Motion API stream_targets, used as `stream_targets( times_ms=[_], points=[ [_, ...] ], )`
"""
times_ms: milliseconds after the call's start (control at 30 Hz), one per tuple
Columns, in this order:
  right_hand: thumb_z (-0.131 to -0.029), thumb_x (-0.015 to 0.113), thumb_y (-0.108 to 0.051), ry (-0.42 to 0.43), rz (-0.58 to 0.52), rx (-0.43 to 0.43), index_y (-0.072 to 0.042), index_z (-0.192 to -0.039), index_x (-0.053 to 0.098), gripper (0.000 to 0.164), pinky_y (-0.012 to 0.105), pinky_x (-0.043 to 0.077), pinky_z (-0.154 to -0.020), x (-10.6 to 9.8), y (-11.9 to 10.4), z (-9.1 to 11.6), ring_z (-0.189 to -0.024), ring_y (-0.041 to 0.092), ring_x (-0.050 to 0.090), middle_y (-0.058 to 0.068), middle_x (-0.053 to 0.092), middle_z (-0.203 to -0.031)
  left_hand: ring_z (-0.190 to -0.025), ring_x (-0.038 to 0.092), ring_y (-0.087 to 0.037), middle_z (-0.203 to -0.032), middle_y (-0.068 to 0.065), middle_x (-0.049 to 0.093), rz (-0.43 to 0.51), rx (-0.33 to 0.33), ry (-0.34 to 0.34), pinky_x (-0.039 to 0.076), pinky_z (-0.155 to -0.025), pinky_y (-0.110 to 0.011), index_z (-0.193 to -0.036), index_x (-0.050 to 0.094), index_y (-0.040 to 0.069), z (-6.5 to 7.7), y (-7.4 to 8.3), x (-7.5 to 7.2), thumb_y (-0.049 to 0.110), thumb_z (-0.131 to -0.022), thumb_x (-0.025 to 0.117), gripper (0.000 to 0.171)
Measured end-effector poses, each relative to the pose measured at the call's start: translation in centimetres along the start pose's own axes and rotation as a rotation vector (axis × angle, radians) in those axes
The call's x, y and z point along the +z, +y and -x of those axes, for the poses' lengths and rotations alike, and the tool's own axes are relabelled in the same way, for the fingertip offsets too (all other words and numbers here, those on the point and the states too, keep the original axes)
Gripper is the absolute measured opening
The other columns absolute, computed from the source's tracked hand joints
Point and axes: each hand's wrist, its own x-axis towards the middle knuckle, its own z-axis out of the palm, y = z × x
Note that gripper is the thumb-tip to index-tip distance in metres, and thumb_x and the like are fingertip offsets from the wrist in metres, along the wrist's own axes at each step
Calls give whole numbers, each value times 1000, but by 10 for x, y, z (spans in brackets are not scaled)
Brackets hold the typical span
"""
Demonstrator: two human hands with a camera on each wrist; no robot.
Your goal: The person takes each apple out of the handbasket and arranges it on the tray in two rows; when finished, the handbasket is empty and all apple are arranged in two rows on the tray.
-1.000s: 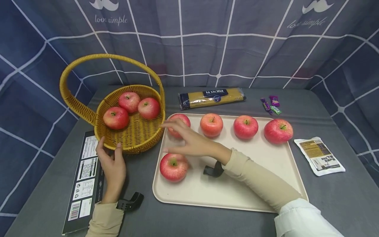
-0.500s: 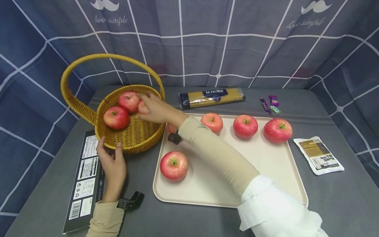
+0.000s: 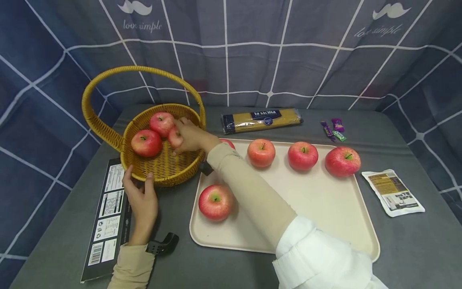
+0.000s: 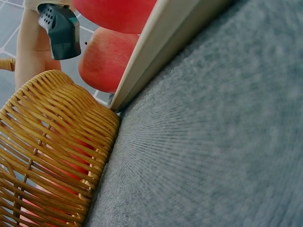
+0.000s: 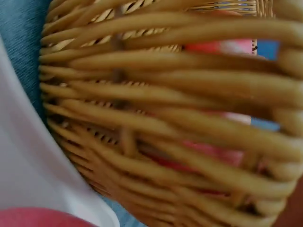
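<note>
Apples (image 3: 215, 202) stand in two lots: five on the tray (image 3: 325, 204), three in the basket (image 3: 177, 176) to its left. Work is judged part-done, tray and basket both being stocked; the tray's five lie clear of either grip. Right arm (image 3: 252, 190) extends across the tray; right hand (image 3: 193, 136) is curled round the basket's rightmost apple (image 3: 175, 138). Left hand (image 3: 142, 202), fingers loosely spread, sits at the basket's near rim, gripping nothing.

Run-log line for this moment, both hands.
left hand: at near side of basket; right hand: around apple in basket; tray: five apples
</note>
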Motion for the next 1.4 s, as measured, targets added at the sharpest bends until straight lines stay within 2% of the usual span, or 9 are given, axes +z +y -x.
stream_targets(
  times_ms=[133,233,367,567,767,933,1167,1267,1400],
  points=[
    [-69,77,-25,-89,43,-39,-17,-142,27,89,26,34,-101,2,-1,4,-124,18,39,9,25,-142,-124,36,-28,-142,-8,27,-2,-6,-3,35,-96,-40,-139,24,9,-1,-1,0,23,-92,48,55],
    [-70,76,-22,-113,23,-62,-19,-139,34,81,25,34,-100,1,-2,7,-124,15,36,6,35,-138,-124,35,-28,-142,-8,27,-8,-7,-6,35,-96,-39,-139,24,10,-1,-1,0,23,-92,47,54],
    [-69,75,-26,-88,-64,-125,-19,-133,42,72,24,31,-101,0,-3,14,-129,14,27,2,44,-133,-123,37,-26,-141,-8,28,-13,-1,10,35,-95,-35,-139,26,11,0,2,-3,23,-91,48,54],
    [-66,75,-33,48,-184,-234,-23,-123,54,62,19,36,-92,-16,-9,42,-115,10,41,-1,42,-126,-123,37,-24,-141,-6,29,-18,13,25,36,-94,-31,-138,26,10,-2,3,-8,23,-91,49,54],
    [-67,75,-38,187,-194,-318,-25,-121,55,60,24,38,-92,-47,-8,98,-113,9,39,-4,41,-123,-125,35,-25,-142,-9,27,3,8,8,35,-96,-36,-139,24,8,-2,4,-8,21,-91,48,55],
    [-67,75,-36,211,-165,-297,-29,-120,54,58,28,42,-90,-51,13,163,-114,9,39,-5,39,-125,-125,35,-31,-140,-16,27,37,-5,-7,33,-98,-40,-138,23,1,5,21,-5,17,-92,46,54],
    [-65,77,-38,263,-96,-164,-33,-117,54,57,35,44,-87,-11,59,246,-112,8,42,-8,41,-124,-124,32,-39,-139,-22,24,57,9,-23,32,-100,-39,-138,23,-1,9,32,1,16,-92,42,52],
    [-64,78,-40,308,-61,-132,-33,-115,54,57,33,44,-86,10,70,268,-110,7,44,-9,43,-121,-123,34,-35,-139,-20,26,48,9,-20,34,-97,-34,-137,24,-2,9,32,0,15,-92,44,52],
    [-63,79,-43,345,-42,-126,-32,-116,55,59,29,44,-85,29,76,283,-109,5,46,-9,45,-119,-121,37,-28,-139,-16,28,32,5,-5,34,-91,-27,-137,26,1,5,19,-2,15,-91,48,53]
  ],
)
